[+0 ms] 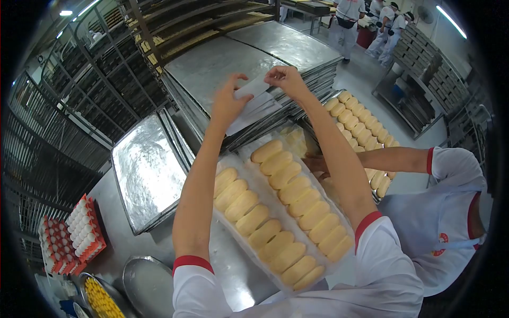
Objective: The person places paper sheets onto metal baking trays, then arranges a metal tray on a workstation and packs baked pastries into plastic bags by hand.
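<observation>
Small white paper sheets (pixel 261 109) lie in a loose stack on the metal trays ahead of me. My right hand (pixel 286 80) pinches the edge of the top sheet, which is partly lifted. On the stack's left side is my left hand (pixel 229 102), its thumb and fingers spread apart, with the thumb at the paper. Below my forearms, two rows of oblong buns (pixel 260 216) rest on pale paper liners. A co-worker's hand (pixel 317 164) reaches in beneath my right forearm, partly hidden by it.
Stacked metal trays (pixel 212 66) stand ahead, and another tray stack (pixel 149 167) is at left. Egg cartons (pixel 85 228), a bowl of yolks (pixel 103 299) and a round metal pan (pixel 148 286) sit lower left. A bun tray (pixel 360 127) and a co-worker (pixel 445 212) are right.
</observation>
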`<state>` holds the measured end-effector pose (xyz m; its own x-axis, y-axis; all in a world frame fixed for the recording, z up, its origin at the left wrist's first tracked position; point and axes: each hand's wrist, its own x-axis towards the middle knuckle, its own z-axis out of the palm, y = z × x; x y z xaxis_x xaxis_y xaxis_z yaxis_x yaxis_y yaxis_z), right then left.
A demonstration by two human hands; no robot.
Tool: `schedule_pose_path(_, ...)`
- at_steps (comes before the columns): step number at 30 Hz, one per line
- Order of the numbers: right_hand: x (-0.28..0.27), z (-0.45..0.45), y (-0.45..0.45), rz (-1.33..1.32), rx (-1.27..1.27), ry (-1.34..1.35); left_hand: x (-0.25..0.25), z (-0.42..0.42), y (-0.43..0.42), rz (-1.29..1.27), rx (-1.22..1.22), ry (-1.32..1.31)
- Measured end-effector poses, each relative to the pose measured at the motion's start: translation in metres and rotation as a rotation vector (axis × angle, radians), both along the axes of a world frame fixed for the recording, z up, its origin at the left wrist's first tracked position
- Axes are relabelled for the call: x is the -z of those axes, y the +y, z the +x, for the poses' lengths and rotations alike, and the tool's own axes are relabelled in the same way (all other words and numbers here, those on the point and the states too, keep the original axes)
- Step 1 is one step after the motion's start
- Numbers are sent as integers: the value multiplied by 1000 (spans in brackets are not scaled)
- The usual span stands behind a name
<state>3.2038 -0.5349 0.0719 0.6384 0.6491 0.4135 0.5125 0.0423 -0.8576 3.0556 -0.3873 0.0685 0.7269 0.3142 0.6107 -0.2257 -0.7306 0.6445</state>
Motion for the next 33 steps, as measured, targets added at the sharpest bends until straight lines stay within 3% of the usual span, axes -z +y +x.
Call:
schedule_pose_path(3,-1,-4,2,75,96,-119,10,7,1,97,-64,25)
schedule_pose_path(5,-3,-14,-4,49,237,-407,5,4,-2,64,-117,38)
schedule_pose_path(9,1,-25,-8,-216,-2,-228,11,5,3,-53,-189,-3)
schedule_pose_path(14,16,-32,4,-322,228,-493,14,8,5,-129,-189,-28)
schedule_pose_path(18,13,-41,5,-375,274,-470,14,6,6,-92,-154,-122)
schedule_pose_path(21,9,-46,7,-444,273,-309,8,-1,4,-111,-170,-51)
schedule_pose_path(25,16,-34,15,-478,293,-431,0,-9,5,-169,-147,11)
schedule_pose_path(28,7,-33,11,-495,246,-542,9,-5,19,7,-30,-200)
schedule_pose_path(30,4,-32,7,-523,227,-600,3,-12,18,88,83,26)
schedule_pose_path(33,5,-20,6,-393,240,-758,3,-9,13,128,39,40)
